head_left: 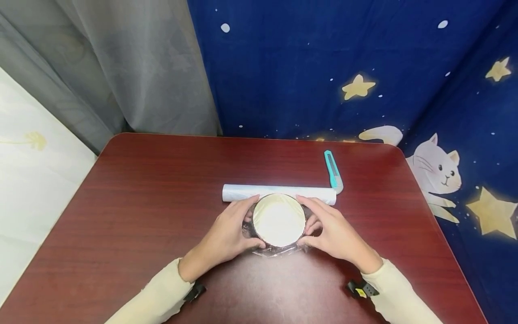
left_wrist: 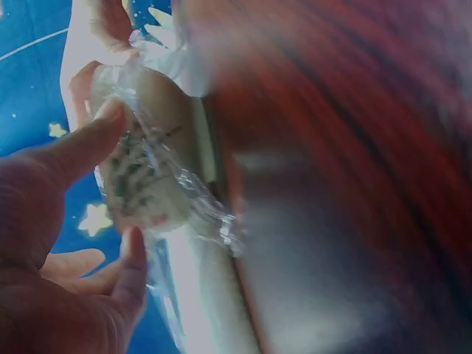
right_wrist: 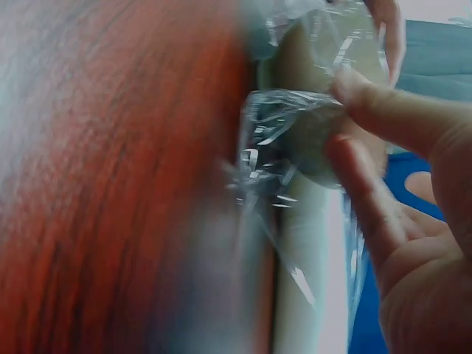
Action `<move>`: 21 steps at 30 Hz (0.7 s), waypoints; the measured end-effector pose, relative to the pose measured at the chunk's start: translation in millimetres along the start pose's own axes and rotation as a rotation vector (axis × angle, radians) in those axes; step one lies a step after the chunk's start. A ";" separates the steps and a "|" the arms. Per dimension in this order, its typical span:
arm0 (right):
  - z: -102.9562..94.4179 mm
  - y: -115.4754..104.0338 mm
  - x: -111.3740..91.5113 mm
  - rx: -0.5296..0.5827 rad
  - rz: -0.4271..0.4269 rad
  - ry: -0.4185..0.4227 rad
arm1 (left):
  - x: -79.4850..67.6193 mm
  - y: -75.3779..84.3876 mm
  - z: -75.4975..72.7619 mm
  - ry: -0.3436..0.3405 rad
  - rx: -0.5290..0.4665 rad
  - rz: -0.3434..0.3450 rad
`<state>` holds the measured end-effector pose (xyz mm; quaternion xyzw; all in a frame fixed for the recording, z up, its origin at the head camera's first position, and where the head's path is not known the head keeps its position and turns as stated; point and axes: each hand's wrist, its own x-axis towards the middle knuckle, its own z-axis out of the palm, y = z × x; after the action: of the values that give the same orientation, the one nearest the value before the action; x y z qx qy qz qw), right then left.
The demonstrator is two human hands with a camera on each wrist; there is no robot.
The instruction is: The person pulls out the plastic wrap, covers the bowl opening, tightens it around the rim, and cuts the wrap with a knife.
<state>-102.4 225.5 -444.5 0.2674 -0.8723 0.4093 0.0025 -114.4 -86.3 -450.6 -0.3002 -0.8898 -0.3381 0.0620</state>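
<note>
Between both hands is a round pale bowl [head_left: 279, 220], its top glaring white. In the left wrist view the side of the bowl [left_wrist: 144, 177] carries a dark green and reddish pattern. Clear plastic wrap [right_wrist: 269, 140] covers it and hangs crumpled below the rim. My left hand [head_left: 227, 230] holds the left side, thumb near and index finger far. The right hand [head_left: 333, 228] mirrors this grip on the right side. Behind the bowl lies a white roll of cling film [head_left: 243, 192], partly hidden by the bowl and fingers.
A turquoise utility knife [head_left: 332, 170] lies past the roll's right end, its grey end near the roll. Everything rests on a reddish-brown table [head_left: 141, 202]. Grey curtain [head_left: 149, 67] and blue starry curtain [head_left: 283, 67] hang beyond the far edge.
</note>
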 end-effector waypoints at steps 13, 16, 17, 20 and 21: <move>4.2 -20.7 -26.9 -0.369 -0.304 -0.041 | -19.9 26.4 -2.3 0.116 0.013 0.099; 7.7 -20.0 -31.3 -0.385 -0.293 -0.064 | -16.5 26.9 3.5 0.102 0.052 0.085; 8.5 -19.4 -32.3 -0.386 -0.280 -0.066 | -14.8 26.3 5.4 0.098 0.068 0.081; 10.1 -17.1 -33.5 -0.386 -0.241 -0.074 | -10.4 22.9 10.5 0.085 0.112 0.058; 10.5 -16.3 -33.4 -0.385 -0.234 -0.076 | -9.4 21.6 11.7 0.084 0.123 0.050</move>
<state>-63.9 225.0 -447.4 0.3766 -0.8968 0.2219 0.0680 -93.2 -70.7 -450.2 -0.3034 -0.8977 -0.2936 0.1261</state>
